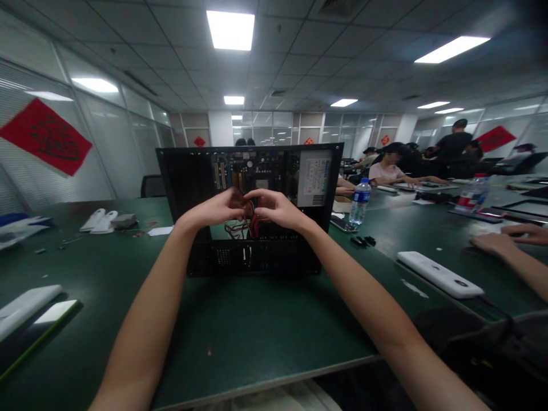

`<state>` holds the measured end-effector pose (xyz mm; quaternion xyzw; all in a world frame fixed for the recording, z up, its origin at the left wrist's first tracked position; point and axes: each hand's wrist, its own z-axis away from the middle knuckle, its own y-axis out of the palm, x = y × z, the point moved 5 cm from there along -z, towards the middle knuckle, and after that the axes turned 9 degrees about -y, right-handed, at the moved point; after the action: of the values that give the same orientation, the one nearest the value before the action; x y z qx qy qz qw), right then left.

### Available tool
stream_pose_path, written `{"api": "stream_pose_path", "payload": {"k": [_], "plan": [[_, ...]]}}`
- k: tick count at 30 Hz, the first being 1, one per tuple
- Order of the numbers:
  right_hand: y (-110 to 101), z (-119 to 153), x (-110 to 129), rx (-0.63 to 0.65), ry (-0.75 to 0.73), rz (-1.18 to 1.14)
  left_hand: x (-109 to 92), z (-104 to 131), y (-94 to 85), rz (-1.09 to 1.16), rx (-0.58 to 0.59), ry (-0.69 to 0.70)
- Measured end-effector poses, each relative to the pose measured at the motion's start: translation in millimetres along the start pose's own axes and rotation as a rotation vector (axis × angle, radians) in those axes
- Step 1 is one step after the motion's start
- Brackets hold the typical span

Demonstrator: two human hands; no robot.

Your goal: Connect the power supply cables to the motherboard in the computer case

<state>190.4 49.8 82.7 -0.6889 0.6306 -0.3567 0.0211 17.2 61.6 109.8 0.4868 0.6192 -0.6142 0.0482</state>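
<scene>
An open black computer case stands on the table in front of me. Its motherboard shows at the back, with a silver power supply at the upper right. My left hand reaches into the case from the left, fingers bent round a bundle of red, yellow and black power cables. From the other side my right hand closes on the same bundle, thumb and fingers near those of the left. Where the fingertips meet, small details are blurred. Loose cable loops hang below the hands.
The green table carries a water bottle, a phone and a white power strip on the right. White objects and a green-edged device lie left. Another person's hands rest at far right.
</scene>
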Motion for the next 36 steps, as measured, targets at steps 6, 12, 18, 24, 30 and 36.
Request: {"api": "stream_pose_path", "payload": {"k": [6,12,18,24,30,36], "plan": [[-5.9,0.1,18.4,0.014,0.086,-0.049,-1.3,2.8,4.3,0.283,0.170,-0.034],[-14.5,-1.0,44.2,0.032,0.082,0.041,-12.3,4.5,13.0,-0.008,0.260,0.029],[-26.2,2.7,57.7,0.052,0.131,-0.061,-23.1,21.3,-2.5,-0.304,0.189,0.023],[-34.9,7.6,66.0,0.068,0.131,-0.071,-47.3,38.4,-10.3,-0.213,0.155,0.124],[-35.5,8.4,74.6,0.029,0.149,-0.080,-73.4,46.3,-10.5,-0.247,-0.159,0.366],[-40.6,8.9,71.0,-0.042,0.177,-0.104,-77.9,46.4,-10.4,-0.412,-0.341,0.526]]}}
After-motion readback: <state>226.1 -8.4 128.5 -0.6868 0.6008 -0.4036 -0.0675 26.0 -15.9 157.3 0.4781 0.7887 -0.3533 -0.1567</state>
